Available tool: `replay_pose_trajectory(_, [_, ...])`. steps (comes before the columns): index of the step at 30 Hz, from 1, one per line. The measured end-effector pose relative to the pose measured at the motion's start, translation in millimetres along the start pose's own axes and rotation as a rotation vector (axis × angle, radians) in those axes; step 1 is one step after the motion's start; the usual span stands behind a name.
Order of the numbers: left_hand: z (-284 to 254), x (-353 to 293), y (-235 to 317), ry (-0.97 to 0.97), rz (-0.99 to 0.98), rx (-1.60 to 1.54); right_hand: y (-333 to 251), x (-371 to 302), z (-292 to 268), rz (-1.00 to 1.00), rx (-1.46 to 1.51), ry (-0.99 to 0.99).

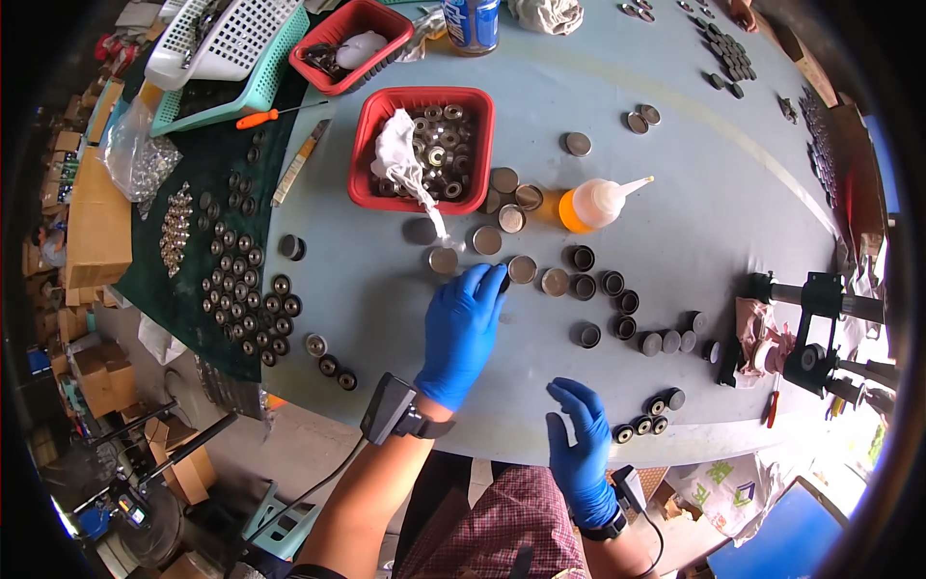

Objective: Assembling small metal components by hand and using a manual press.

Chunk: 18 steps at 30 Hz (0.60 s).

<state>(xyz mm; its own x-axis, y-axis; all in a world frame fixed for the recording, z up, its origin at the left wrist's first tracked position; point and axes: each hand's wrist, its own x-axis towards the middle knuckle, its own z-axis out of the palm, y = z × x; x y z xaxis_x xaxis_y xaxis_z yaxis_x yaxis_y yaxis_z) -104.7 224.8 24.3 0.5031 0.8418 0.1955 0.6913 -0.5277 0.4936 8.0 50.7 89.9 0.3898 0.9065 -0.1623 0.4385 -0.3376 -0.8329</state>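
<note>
Gloved in blue, my left hand (461, 338) reaches over the middle of the table with its fingers closed on a small black round cap (504, 281), mostly hidden by the fingertips. Beside those fingertips lie silvery metal discs (522, 269) (443, 261). My right hand (583, 446), in a blue glove too, hovers at the table's near edge, fingers apart and nothing in it. Several black open caps (612, 283) stand to the right of the left hand. A cluster of black wheels with metal centres (658, 405) sits right of my right hand.
A red tray (358, 154) holds metal bearings and a white cloth. Near it stands a squeeze bottle (590, 206) with orange liquid. A metal press-like fixture (820, 333) is at the right. Rows of black wheels (236, 280) lie on dark green cloth at the left.
</note>
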Motion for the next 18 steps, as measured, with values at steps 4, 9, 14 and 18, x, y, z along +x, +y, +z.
replay_pose_trajectory(4, [-8.9,-4.1,-1.5,0.028,-0.253,-0.428,0.9,3.8,6.2,0.062,0.098,-0.001])
replay_pose_trajectory(9, [-39.4,-16.8,24.1,-0.17,-0.811,-1.231,8.0,8.8,9.6,0.063,0.216,0.096])
replay_pose_trajectory(14, [-46.1,-38.6,58.5,-0.387,-0.864,-1.276,-6.7,11.0,4.8,0.04,0.223,0.176])
replay_pose_trajectory(18, [-36.8,-65.7,75.5,-0.487,-0.776,-1.228,-4.5,1.4,-9.7,0.034,0.145,0.13])
